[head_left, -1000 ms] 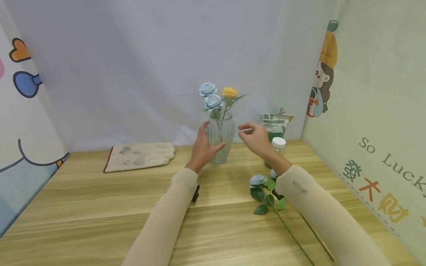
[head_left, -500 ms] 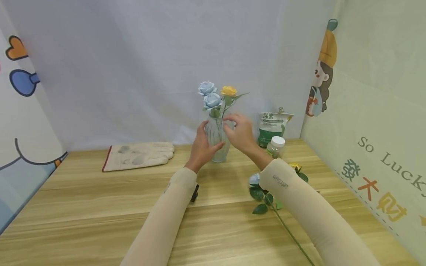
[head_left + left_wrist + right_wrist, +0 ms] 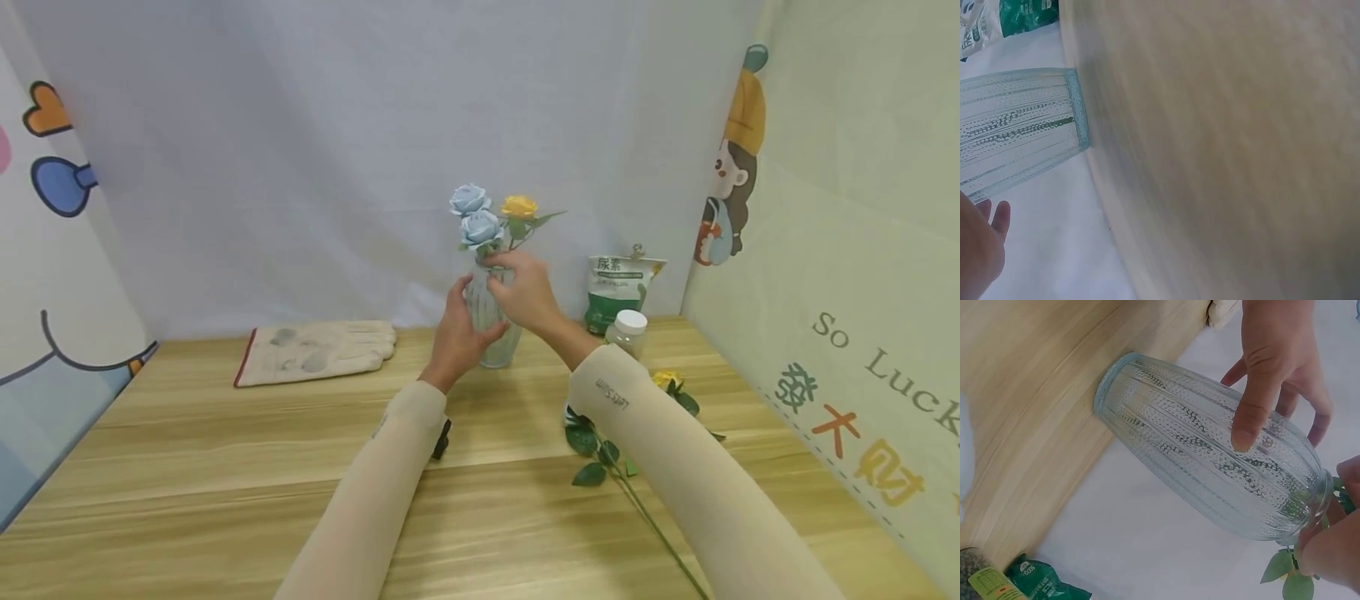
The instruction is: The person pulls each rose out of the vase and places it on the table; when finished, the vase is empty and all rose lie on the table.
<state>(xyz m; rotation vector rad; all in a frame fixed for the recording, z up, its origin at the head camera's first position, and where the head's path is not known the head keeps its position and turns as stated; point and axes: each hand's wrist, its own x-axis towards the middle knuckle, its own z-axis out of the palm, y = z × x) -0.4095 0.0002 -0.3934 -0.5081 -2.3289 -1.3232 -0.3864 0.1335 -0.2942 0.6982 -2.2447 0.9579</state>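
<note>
"Gripping a ribbed glass vase [image 3: 1197, 444], a person's left hand [image 3: 459, 333] sets its thumb across the near side and its fingers around the far side, seen from a distance through my head camera."

"And the right hand [image 3: 528, 292]?"

"Bent at the vase's mouth, thumb and fingers by the rim. My right wrist view shows green leaves [image 3: 1277, 566] next to them; I cannot tell whether they pinch a stem or the glass, or simply rest there."

"Where does the vase stand?"

"Upright near the far edge of a wood-grain tabletop [image 3: 247, 475], close to the centre of my head view. Two pale blue roses [image 3: 481, 229] rise from it between eleven and twelve o'clock, a yellow rose [image 3: 519, 206] between twelve and one."

"Taking the vase as the clock's hub, what surrounds it?"

"At three, a white and green pouch [image 3: 618, 292] topped by a clip [image 3: 638, 249]. Just past three, in front of the pouch, a jar [image 3: 628, 332] with a white lid. Toward four, a second yellow rose [image 3: 665, 380]. Around five, a leafy stem [image 3: 608, 453] lies flat, its pale blue bloom almost wholly behind the right sleeve [image 3: 611, 387]."

"And opposite?"

"Between eight and nine, a pale, red-edged glove [image 3: 318, 350] lies flat, fingers pointing toward the vase."
</note>
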